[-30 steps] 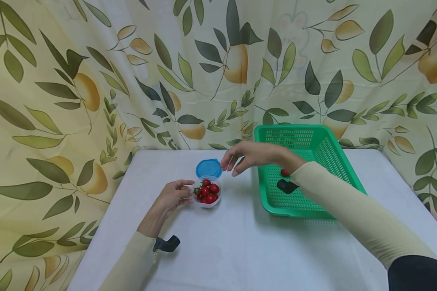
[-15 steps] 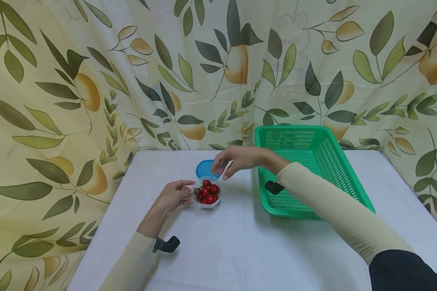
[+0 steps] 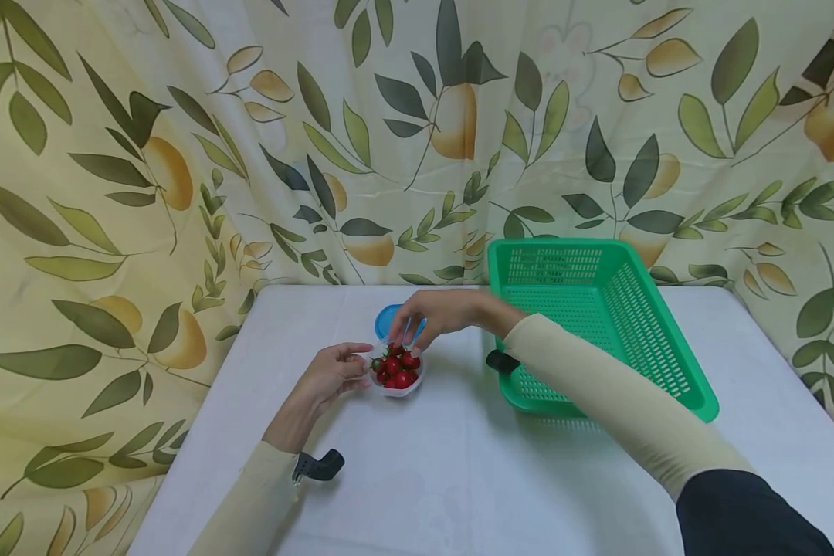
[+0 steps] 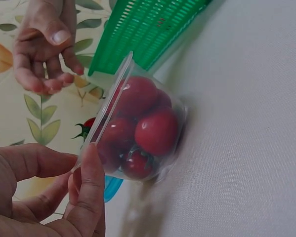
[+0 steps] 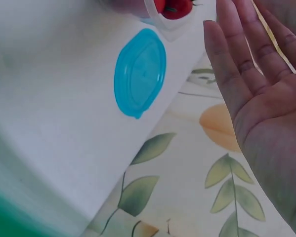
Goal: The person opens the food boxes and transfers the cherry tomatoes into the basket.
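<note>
A clear plastic container (image 4: 119,79) full of red cherry tomatoes (image 4: 157,131) stands on the white tabletop. My left hand (image 3: 327,382) holds its rim from the left, thumb on one side and fingers on the other, as the left wrist view shows. Over the back of the container hangs my right hand (image 3: 434,314), palm down, with relaxed fingers and nothing in them. Its fingertips overlap the upper tomatoes in the head view, but the left wrist view shows them apart from the container. A blue lid (image 5: 140,74) lies flat just behind, partly hidden by that hand.
To the right sits a large green perforated basket (image 3: 667,340), with my right forearm crossing over its front left part. Small red spots show through its holes in the left wrist view. A leaf-and-fruit patterned curtain (image 3: 403,216) hangs behind the table.
My right hand has moved left and down, from beside the blue lid to over the container. The tomato visible in the basket earlier is now out of sight. My left hand stays put.
</note>
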The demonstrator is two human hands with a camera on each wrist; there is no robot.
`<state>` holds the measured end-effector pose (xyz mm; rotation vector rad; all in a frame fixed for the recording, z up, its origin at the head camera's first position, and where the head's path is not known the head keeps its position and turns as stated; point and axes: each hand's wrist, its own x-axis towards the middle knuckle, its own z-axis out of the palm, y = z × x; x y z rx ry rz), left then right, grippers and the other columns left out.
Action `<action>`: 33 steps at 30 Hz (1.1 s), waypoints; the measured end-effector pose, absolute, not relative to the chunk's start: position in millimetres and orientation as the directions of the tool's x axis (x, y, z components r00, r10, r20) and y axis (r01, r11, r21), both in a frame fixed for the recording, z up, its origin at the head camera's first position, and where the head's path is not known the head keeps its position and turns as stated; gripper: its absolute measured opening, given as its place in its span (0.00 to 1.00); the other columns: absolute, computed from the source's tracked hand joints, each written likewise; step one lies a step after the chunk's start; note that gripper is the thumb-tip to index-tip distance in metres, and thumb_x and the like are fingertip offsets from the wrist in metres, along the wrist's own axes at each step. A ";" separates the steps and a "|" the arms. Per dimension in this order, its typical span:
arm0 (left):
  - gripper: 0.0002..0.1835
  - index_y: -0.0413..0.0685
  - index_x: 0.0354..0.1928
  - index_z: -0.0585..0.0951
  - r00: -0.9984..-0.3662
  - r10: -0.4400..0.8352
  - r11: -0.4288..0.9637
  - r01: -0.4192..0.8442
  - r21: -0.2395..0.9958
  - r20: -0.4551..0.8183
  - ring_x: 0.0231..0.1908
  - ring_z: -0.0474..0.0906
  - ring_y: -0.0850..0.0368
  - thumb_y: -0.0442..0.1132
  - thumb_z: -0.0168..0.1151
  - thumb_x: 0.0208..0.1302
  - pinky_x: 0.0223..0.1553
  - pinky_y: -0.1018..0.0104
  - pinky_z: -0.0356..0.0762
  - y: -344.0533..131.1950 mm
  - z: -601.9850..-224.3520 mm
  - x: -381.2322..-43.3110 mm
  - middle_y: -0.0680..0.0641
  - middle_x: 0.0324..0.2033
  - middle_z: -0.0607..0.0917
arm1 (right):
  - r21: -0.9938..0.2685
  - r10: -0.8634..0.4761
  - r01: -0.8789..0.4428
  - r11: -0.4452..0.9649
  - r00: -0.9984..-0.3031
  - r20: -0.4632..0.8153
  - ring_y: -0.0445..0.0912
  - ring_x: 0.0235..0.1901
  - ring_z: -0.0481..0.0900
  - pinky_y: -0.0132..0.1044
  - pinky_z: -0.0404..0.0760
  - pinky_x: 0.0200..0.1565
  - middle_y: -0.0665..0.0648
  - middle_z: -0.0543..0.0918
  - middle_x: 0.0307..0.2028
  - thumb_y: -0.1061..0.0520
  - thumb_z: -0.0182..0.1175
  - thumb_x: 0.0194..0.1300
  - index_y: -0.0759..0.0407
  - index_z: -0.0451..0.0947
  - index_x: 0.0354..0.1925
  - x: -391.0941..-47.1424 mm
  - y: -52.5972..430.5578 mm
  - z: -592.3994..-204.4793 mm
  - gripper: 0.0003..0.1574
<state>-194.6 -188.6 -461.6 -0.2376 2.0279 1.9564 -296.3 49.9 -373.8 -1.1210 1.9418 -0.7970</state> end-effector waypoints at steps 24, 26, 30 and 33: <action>0.25 0.32 0.65 0.74 -0.936 0.110 0.024 -0.334 0.942 -0.334 0.33 0.77 0.56 0.22 0.57 0.65 0.41 0.61 0.88 -189.4 -462.2 -195.2 0.45 0.37 0.75 | -0.575 -0.796 -0.556 0.600 -0.347 -0.496 0.44 0.50 0.81 0.37 0.84 0.53 0.47 0.85 0.46 0.66 0.71 0.61 0.49 0.86 0.50 -285.0 19.8 -389.8 0.21; 0.25 0.32 0.65 0.74 -0.937 0.106 0.027 -0.333 0.942 -0.334 0.33 0.77 0.56 0.22 0.56 0.66 0.41 0.60 0.88 -189.3 -461.9 -195.1 0.44 0.37 0.75 | -0.557 -0.790 -0.567 0.606 -0.352 -0.502 0.43 0.49 0.80 0.36 0.84 0.53 0.46 0.84 0.45 0.66 0.71 0.60 0.48 0.86 0.48 -284.0 18.5 -390.3 0.20; 0.24 0.33 0.65 0.75 -0.935 0.097 0.033 -0.339 0.940 -0.341 0.32 0.78 0.56 0.22 0.56 0.67 0.43 0.58 0.88 -189.1 -461.8 -195.1 0.43 0.38 0.75 | -0.517 -0.782 -0.599 0.612 -0.360 -0.509 0.41 0.48 0.80 0.35 0.83 0.53 0.44 0.84 0.44 0.67 0.71 0.59 0.45 0.86 0.47 -281.6 16.0 -391.5 0.21; 0.24 0.33 0.65 0.75 -0.936 0.095 0.040 -0.335 0.941 -0.338 0.32 0.78 0.56 0.23 0.56 0.68 0.43 0.57 0.88 -188.8 -462.0 -195.0 0.43 0.38 0.75 | -0.486 -0.782 -0.631 0.605 -0.357 -0.511 0.41 0.48 0.78 0.35 0.83 0.52 0.43 0.84 0.44 0.66 0.71 0.60 0.45 0.87 0.47 -279.0 14.0 -392.2 0.20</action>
